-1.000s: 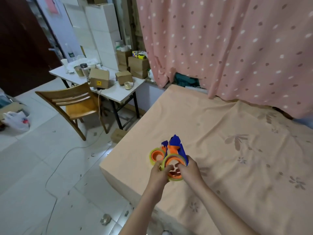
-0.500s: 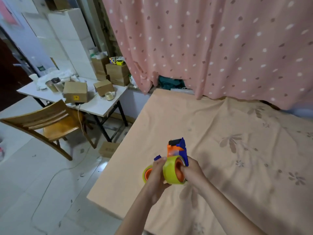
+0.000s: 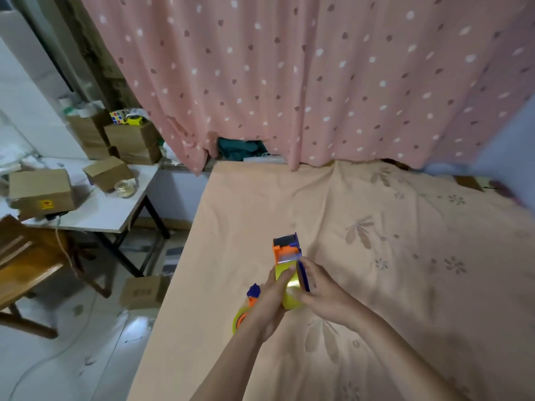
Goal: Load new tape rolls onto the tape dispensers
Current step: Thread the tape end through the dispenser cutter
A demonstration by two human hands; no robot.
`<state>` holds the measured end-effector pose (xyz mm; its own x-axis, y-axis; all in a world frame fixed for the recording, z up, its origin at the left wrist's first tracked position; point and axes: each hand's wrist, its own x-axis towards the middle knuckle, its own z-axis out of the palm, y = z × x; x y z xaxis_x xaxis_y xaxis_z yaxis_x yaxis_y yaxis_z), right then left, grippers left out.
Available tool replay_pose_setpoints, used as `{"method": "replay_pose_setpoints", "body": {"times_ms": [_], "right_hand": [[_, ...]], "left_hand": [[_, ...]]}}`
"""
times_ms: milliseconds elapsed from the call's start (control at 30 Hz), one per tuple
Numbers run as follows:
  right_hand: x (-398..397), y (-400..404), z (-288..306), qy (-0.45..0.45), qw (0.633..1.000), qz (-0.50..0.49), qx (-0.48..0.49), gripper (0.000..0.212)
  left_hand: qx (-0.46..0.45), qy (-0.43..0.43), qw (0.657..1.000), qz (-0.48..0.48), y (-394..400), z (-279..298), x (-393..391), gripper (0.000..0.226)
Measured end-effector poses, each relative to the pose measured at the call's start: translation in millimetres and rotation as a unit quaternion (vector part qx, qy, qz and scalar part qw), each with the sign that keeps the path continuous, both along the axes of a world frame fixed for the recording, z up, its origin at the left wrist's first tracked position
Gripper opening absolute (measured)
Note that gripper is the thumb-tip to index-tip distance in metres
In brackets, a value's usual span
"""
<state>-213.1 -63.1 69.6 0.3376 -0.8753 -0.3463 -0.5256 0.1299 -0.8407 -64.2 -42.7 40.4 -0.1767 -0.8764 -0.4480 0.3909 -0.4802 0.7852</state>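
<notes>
A blue and orange tape dispenser (image 3: 286, 251) carries a yellow tape roll (image 3: 291, 287), and both my hands hold it above the peach cloth. My left hand (image 3: 267, 299) grips the roll's left side, with the thumb on the tape. My right hand (image 3: 321, 287) grips the blue side plate and the roll from the right. A second dispenser (image 3: 246, 311), also blue and orange with a yellow roll, lies on the cloth behind my left wrist, mostly hidden.
The peach floral cloth (image 3: 376, 256) covers a table whose left edge drops to a tiled floor. A pink dotted curtain (image 3: 289, 82) hangs behind. To the left stand a white side table with cardboard boxes (image 3: 40, 192), a clear tape roll (image 3: 125, 187) and a wooden chair (image 3: 23, 264).
The dispenser in my hands has turned, so its orange front now points away from me and the roll's band faces up. My view has swung right and closer.
</notes>
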Motion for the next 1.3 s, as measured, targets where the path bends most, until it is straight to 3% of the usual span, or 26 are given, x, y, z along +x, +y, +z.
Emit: {"method": "replay_pose_setpoints", "body": {"times_ms": [133,233,700,800,933,1067,1167,1300], "right_hand": [[-7,-10,-6,-0.006,0.999,-0.014,0.034,0.097],[-10,-13,-12,-0.034,0.999,-0.008,0.036,0.085],[-28,15,7,-0.078,0.995,0.021,0.059,0.065],[-31,18,11,-0.124,0.989,-0.007,0.08,0.046],[-36,17,17,-0.103,0.994,-0.033,0.028,0.021],[-32,13,19,-0.09,0.995,-0.05,-0.02,0.014],[-31,11,20,-0.072,0.995,-0.051,-0.046,0.004],[-31,14,21,-0.017,0.996,-0.04,-0.08,0.005]], "left_hand": [[-0.009,0.01,0.999,-0.031,-5,-3,-1,0.046],[-0.018,-0.006,0.999,-0.039,-5,2,0,0.054],[0.015,0.019,0.994,-0.108,18,9,-6,0.046],[0.002,0.003,0.994,-0.107,22,5,-8,0.053],[-0.023,-0.025,0.996,-0.083,27,3,-6,0.062],[-0.046,-0.041,0.995,-0.084,32,0,-6,0.075],[-0.055,-0.054,0.993,-0.086,35,0,-6,0.077],[-0.047,-0.051,0.994,-0.088,41,3,-6,0.074]]}}
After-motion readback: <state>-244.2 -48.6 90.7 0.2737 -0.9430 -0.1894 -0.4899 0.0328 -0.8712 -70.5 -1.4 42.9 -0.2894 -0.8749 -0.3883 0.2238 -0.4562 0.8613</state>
